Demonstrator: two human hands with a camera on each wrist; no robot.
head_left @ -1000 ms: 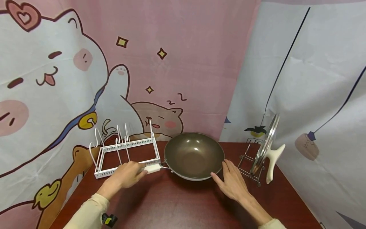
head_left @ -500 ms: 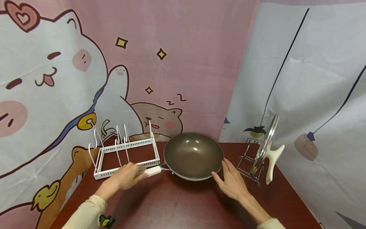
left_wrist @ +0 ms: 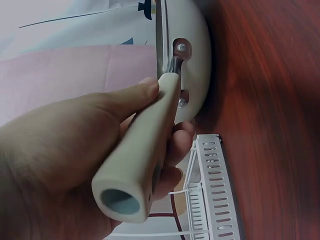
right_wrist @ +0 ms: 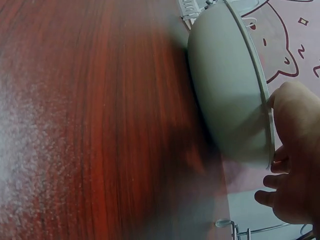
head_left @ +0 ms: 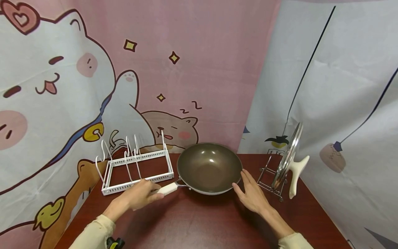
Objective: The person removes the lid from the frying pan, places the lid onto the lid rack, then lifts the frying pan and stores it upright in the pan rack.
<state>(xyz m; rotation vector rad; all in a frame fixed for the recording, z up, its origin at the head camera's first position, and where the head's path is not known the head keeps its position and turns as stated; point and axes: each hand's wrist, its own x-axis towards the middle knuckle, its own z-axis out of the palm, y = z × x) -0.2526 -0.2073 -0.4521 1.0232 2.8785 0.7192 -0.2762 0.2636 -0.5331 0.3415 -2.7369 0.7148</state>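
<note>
A wide brown-lined wok [head_left: 209, 169] sits at the middle of the table with its white handle [head_left: 168, 188] pointing left and toward me. My left hand [head_left: 138, 195] grips that handle; in the left wrist view the thumb [left_wrist: 142, 94] lies along its top and the fingers curl beneath. At the wok's right side is my right hand [head_left: 252, 193], its fingers extended along the rim. Close up in the right wrist view, the thumb meets the rim of the pale outer wall [right_wrist: 227, 85], while the other fingers reach behind it.
A white rack [head_left: 161, 178] with upright wire dividers stands left of the wok, close behind the left hand. On the right, a glass lid [head_left: 288, 157] with a white handle [head_left: 297, 173] stands on edge in a small metal rack [head_left: 269, 189]. Printed curtains hang behind the table.
The wok has turned slightly, its handle swinging toward me and away from the white rack. My left hand has moved with the handle; the right hand stays at the rim.
</note>
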